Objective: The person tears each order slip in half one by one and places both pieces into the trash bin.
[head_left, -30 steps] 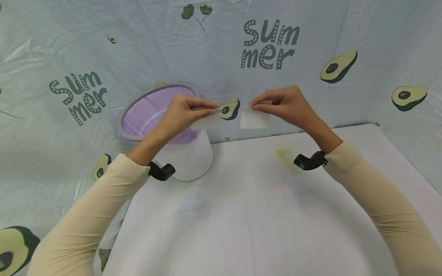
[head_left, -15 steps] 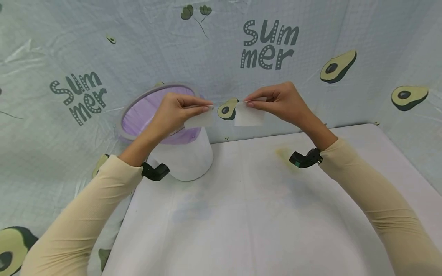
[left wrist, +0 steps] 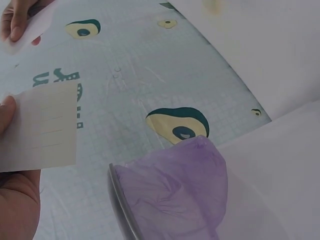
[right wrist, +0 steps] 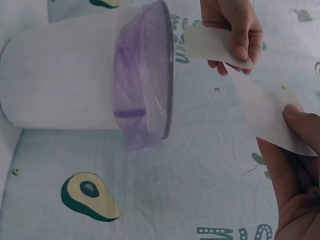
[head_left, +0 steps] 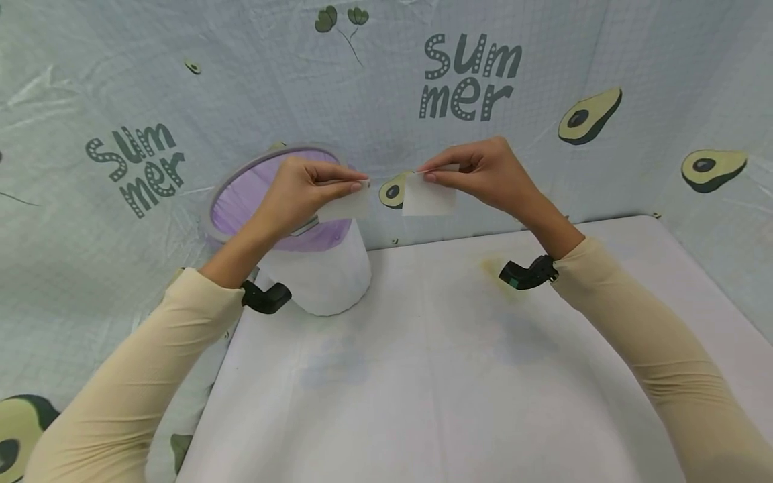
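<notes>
My left hand (head_left: 296, 194) pinches a small pale paper card (head_left: 341, 206) between thumb and fingers, over the purple-lined bin. Several faint printed lines show on that card (left wrist: 50, 127) in the left wrist view. Opposite it, my right hand (head_left: 486, 176) pinches a second white piece of paper (head_left: 429, 196) by its top edge, and the piece hangs down. A gap separates the two pieces in the head view. In the right wrist view the right hand's paper (right wrist: 265, 115) looks bent, and its tip appears close to the left card (right wrist: 207, 44).
A white bin (head_left: 326, 285) with a purple bag (head_left: 247, 191) and grey rim stands at the table's back left. The white table (head_left: 423, 376) has faint stains. Behind it hangs a pale sheet (head_left: 374, 100) printed with avocados and lettering.
Both hands have shifted left and slightly up, each with its paper. The right hand's piece now covers part of the printed avocado behind it.
</notes>
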`<state>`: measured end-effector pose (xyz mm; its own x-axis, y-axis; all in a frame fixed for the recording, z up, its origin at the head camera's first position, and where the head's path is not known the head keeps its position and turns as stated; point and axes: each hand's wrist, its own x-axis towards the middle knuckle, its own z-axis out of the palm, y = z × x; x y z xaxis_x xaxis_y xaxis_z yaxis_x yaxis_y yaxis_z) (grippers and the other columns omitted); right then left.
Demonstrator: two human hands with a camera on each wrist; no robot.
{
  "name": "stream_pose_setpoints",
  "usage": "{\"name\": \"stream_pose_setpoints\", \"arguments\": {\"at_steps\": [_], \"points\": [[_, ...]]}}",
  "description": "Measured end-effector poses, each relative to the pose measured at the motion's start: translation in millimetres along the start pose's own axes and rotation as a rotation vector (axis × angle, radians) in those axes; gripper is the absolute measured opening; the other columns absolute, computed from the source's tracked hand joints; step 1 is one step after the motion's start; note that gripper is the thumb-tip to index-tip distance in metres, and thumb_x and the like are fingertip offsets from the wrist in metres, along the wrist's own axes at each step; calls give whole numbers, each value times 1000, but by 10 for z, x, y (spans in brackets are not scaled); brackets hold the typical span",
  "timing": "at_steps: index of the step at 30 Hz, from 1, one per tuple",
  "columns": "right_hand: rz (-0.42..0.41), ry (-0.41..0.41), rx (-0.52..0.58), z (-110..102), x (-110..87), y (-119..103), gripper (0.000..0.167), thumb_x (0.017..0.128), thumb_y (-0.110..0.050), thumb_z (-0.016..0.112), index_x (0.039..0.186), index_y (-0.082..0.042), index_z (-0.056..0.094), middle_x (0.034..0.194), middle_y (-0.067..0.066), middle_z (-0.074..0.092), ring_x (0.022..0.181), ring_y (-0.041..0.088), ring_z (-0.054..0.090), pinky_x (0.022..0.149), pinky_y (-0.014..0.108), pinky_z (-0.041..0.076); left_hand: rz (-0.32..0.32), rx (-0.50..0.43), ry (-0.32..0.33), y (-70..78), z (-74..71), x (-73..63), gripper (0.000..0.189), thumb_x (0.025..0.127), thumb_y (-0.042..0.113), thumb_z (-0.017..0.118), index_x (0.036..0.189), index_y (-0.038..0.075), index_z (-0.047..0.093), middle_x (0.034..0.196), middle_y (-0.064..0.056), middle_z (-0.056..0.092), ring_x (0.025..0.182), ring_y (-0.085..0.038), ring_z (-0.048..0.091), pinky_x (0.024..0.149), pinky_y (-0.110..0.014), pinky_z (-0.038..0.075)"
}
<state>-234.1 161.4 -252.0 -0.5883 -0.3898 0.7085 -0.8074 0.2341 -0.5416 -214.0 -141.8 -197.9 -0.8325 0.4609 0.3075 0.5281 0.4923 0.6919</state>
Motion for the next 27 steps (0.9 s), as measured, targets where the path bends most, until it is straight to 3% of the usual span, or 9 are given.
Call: {"name": "stream_pose_setpoints", "arguments": {"at_steps": [14,27], "points": [[1,-2,-2,51,51,-28,14,90,-12,79,103,-18,83,86,-6,76,46,10,28,46,27,22,31,21,32,-7,-57,-8,17,94,14,76,109,9,81,105,0,78,96,-7,72,79,-20,55],[-5,-7,24,115,133,-77,14,90,-9,79,103,-13,83,87,-1,78,45,10,32,48,24,26,41,29,42,31,-126,19,16,93,12,75,108,7,81,104,-2,78,95,-7,72,78,-20,56]]}}
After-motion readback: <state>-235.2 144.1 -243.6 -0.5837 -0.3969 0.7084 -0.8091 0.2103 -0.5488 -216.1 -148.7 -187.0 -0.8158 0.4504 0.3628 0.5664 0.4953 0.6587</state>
